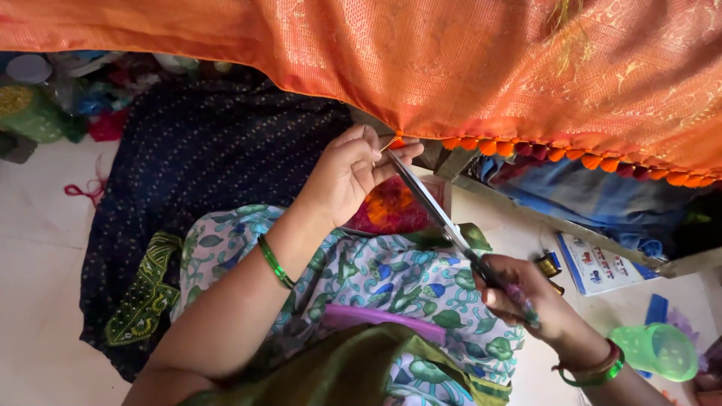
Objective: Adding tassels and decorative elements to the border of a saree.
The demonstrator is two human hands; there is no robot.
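Note:
An orange and gold woven cloth (466, 68) hangs across the top of the view, its lower edge trimmed with small orange and pink tassels (571, 156). My left hand (350, 173) pinches that edge at a tassel, a green bangle on the wrist. My right hand (526, 297) grips the handles of long steel scissors (425, 199). The blades point up and left, their tips right at the pinched spot beside my left fingers. Whether the blades are apart is hard to tell.
A dark blue dotted cloth (195, 173) covers the floor at left. My lap wears a green and blue floral print (391, 274). A green plastic cup (662, 349) lies at lower right, a printed card (598, 267) beside it. Coloured scraps (68, 98) pile at upper left.

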